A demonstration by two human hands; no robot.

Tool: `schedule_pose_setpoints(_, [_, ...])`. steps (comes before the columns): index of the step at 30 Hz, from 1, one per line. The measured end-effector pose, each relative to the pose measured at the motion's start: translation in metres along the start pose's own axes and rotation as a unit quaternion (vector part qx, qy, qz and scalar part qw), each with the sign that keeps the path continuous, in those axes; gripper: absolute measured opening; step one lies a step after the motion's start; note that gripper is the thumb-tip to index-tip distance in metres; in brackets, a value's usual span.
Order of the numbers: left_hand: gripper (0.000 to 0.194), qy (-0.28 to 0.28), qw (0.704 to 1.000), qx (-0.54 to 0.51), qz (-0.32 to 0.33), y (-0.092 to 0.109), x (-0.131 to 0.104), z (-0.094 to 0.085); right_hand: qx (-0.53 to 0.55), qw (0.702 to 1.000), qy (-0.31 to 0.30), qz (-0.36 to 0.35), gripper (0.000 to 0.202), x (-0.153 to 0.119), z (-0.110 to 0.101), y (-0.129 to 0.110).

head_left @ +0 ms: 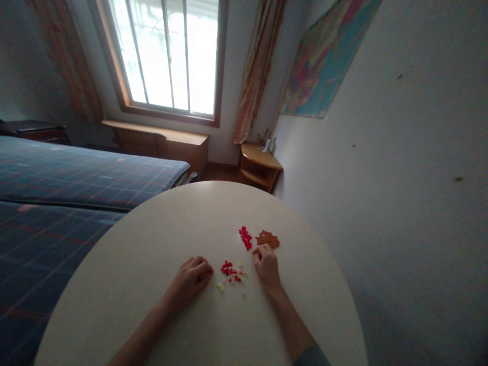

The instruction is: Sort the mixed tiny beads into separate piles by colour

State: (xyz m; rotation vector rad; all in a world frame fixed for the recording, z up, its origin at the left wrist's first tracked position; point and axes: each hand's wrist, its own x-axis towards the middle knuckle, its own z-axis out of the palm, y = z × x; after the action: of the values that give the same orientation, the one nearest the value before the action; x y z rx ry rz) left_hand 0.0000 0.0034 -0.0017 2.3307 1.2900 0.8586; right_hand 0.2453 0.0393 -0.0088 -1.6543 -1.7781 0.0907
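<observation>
My left hand (193, 274) rests on the round table left of a mixed cluster of small pieces, its fingers curled. Something reddish and dark shows at its fingertips, too small to name. Between my hands lies that cluster, with red pieces (227, 267) and scattered pale yellow and pinkish bits (220, 287). My right hand (266, 264) is closed in a pinch at the near edge of a pile of flat brown pieces (268, 238). Whatever its fingertips may hold is hidden. Just left of the brown pile sits a group of bright red pieces (246, 238).
The pale round table (206, 213) has its far edge close to a bed with a plaid mattress (91, 173) on the left. A white wall (400, 178) runs along the right. Beyond stand a wooden corner shelf (263, 156) and a low desk (168, 134) under the window.
</observation>
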Motion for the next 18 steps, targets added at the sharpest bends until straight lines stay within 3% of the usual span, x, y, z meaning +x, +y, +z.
schedule_pose_setpoints(18, [0.013,0.0,1.0,0.013,-0.001,0.003,0.0006,-0.0021,0.003,1.0,-0.012,0.018,0.021,0.0007,-0.0009,0.0009])
